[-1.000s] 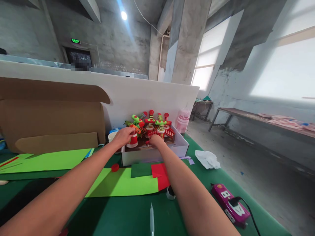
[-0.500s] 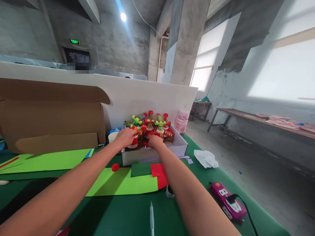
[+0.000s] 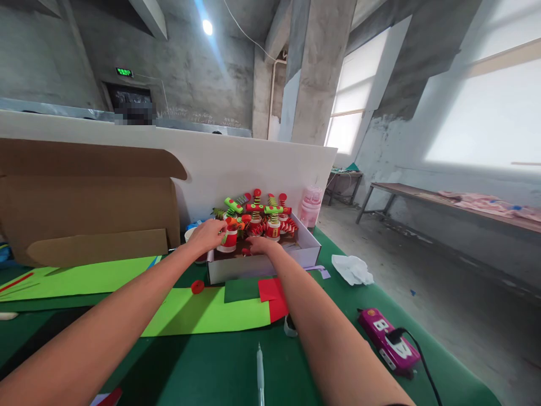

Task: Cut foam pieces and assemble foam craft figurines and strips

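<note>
A white shallow box (image 3: 306,254) holds several paper-cup figures with red and green folded-paper springs. My left hand (image 3: 207,235) is at the box's left end, its fingers partly spread beside a red-and-white paper cup figure (image 3: 229,241) with orange pieces on top. Nothing shows in its grasp. My right hand (image 3: 262,246) reaches over the front wall, fingers pointing left and closed together. At its fingertips is a small red piece (image 3: 246,252), too small to make out. Behind this hand stands another red cup figure (image 3: 273,228) with a green spring.
Before the box lie a light-green sheet (image 3: 203,321), red paper (image 3: 270,289) and a red disc (image 3: 197,287). A pen (image 3: 260,372) lies nearer. On the right are crumpled tissue (image 3: 352,269), a purple power strip (image 3: 389,341) and a pink bottle (image 3: 311,207). An open cardboard box (image 3: 93,208) stands left.
My left hand has drawn back slightly left from the orange pieces on the cup. My right hand has shifted left, its fingertips now over the small red piece.
</note>
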The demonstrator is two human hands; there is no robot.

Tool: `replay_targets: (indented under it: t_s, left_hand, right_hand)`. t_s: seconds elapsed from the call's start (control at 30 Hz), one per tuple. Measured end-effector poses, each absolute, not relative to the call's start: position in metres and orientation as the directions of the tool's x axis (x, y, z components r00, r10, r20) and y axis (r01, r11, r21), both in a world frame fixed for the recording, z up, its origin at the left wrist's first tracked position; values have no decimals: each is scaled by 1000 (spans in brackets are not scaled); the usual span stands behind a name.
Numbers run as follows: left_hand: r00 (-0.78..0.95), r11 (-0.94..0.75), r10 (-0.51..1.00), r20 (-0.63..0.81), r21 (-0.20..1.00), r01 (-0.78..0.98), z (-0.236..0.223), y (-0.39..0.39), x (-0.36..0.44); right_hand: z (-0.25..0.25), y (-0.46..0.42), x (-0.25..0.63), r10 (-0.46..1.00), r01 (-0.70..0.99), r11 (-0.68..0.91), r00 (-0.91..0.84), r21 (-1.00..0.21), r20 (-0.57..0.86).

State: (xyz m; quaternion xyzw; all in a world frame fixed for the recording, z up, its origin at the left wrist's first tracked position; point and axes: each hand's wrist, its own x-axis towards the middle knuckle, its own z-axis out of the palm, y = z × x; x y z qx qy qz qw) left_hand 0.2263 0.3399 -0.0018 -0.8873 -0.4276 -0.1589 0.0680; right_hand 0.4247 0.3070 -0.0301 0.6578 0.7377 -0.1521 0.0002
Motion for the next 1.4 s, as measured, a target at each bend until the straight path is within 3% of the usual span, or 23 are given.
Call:
replay_targets:
  t_s: [0.2,0.53,0.73,0.87,0.97,1.13,1.4]
  left_hand:
    - [589,-629,734,337,11,778,-2,337,219]
    - [586,-658,698,412,44,752,6,328,201]
    - [557,-739,602,573,133,661,5,271,161]
    - [469,-744,565,679,173,645,-28,228,136]
    - [432,-742,491,756,103,663,-63,214,128]
    - [567,-807,366,738,-51,588,-95,210,130]
    - [642,-858,312,700,-82,507,-96,208,133]
  right_hand:
    - [-23,310,419,981,915,188,-191,-357,27]
    - [-12,322,395,920,853,278,-105,-442,377]
    - [-9,329,388,915,846,299,-123,-441,384]
    - [-9,328,388,917,841,313,-148,-441,370]
    - [-8,324,387,929,846,311,-174,-433,326]
    - [-6,318,381,951,862,246,-125,-444,284]
    - [-4,320,354,953,905,-11,139,-426,269]
